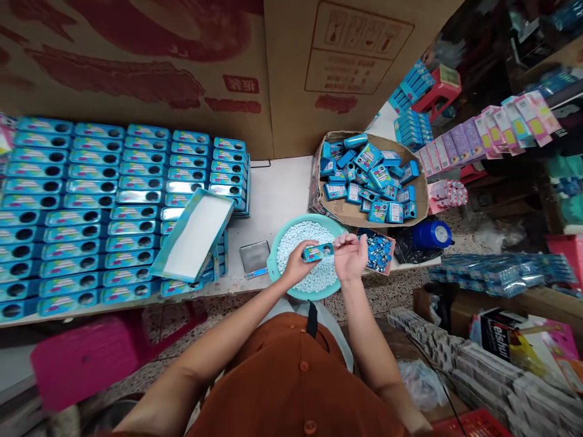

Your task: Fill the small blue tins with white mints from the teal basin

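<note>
My left hand [295,268] is wrapped round a small blue tin [314,252] with a colourful label and a round hole near its right end. Close to that end is my right hand [351,261], palm turned up and fingers loosely bent; nothing shows in the palm. Both hands are above a mint-green basin [274,267] filled with small white pellets [304,232]. Just right of my right hand lies a shallow box of small blue and silver pieces [379,251].
Stacked blue tins [82,218] in columns cover the table's left side, with a tilted white-bottomed tray [198,233] on them. A small scale [255,257] sits left of the basin. Behind stands a cardboard carton [334,209] of loose tins [368,176]. A large cardboard sheet [291,79] rises at the back.
</note>
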A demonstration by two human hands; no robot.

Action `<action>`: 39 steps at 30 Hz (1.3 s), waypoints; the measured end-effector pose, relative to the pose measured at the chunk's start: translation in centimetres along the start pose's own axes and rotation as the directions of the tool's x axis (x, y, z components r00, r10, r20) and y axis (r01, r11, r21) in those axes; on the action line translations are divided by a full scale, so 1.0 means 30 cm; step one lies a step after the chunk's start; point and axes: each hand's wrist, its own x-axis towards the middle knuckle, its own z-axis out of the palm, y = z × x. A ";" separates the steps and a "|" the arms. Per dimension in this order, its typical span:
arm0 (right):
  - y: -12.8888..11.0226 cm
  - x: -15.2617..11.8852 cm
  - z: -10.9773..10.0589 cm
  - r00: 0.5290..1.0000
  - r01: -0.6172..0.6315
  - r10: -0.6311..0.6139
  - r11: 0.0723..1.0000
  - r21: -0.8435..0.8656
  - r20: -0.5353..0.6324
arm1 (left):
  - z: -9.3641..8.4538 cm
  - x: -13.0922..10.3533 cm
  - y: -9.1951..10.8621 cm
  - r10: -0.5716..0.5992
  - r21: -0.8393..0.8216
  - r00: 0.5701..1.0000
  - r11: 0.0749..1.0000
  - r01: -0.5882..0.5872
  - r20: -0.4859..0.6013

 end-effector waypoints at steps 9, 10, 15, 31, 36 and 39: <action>0.279 0.163 -0.244 0.994 0.057 0.023 0.743 -0.667 0.111 | -0.054 -0.077 -0.058 -0.063 -0.036 0.994 0.998 0.060 -0.085; 0.310 0.185 -0.252 0.984 0.131 0.003 0.666 -0.734 0.178 | -0.061 -0.083 -0.060 -0.073 -0.028 0.994 0.997 0.071 -0.080; 0.441 0.295 -0.216 0.871 0.473 -0.044 0.350 -0.809 0.490 | -0.103 -0.131 -0.070 -0.166 0.056 0.969 0.982 0.178 -0.181; 0.536 0.143 -0.216 0.890 0.003 0.370 0.581 -0.814 0.268 | -0.117 -0.224 -0.065 -0.234 0.106 0.925 0.955 0.276 -0.300; 0.427 0.108 -0.144 0.799 -0.535 0.586 0.796 -0.284 0.137 | -0.134 -0.207 -0.067 -0.177 0.179 0.948 0.957 0.229 -0.265; 0.324 0.080 -0.099 0.830 -0.532 0.531 0.846 -0.045 0.171 | -0.134 -0.199 -0.063 -0.136 0.226 0.966 0.956 0.186 -0.221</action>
